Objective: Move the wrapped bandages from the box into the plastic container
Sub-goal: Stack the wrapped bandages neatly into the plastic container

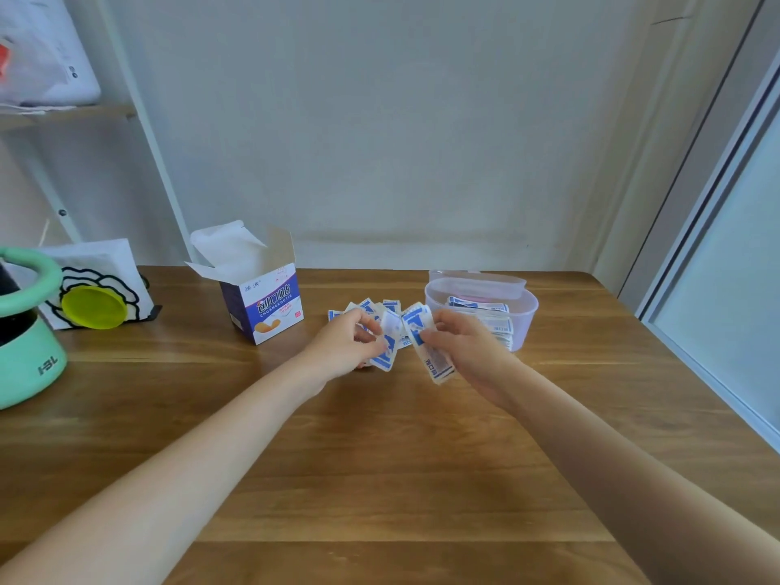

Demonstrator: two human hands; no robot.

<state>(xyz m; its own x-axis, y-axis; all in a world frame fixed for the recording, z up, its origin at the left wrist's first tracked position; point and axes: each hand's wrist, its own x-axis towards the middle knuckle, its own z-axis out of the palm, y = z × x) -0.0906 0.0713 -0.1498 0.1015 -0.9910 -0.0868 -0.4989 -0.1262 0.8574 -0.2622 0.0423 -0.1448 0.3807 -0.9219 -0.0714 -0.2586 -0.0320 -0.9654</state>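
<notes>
There are two hands, a left hand (350, 344) and a right hand (468, 352). One open box (264, 304) and one plastic container (481, 308) stand on the tabletop (380, 458). The wrapped bandages (434, 352) are too many to count.

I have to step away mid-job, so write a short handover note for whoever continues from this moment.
Left hand pinches one wrapped bandage; right hand grips another bandage, both above the table.
Open box stands left; plastic container right, already holding bandages.
Loose pile lies behind the hands.
Left: move the held pair and the pile into the container.
</notes>
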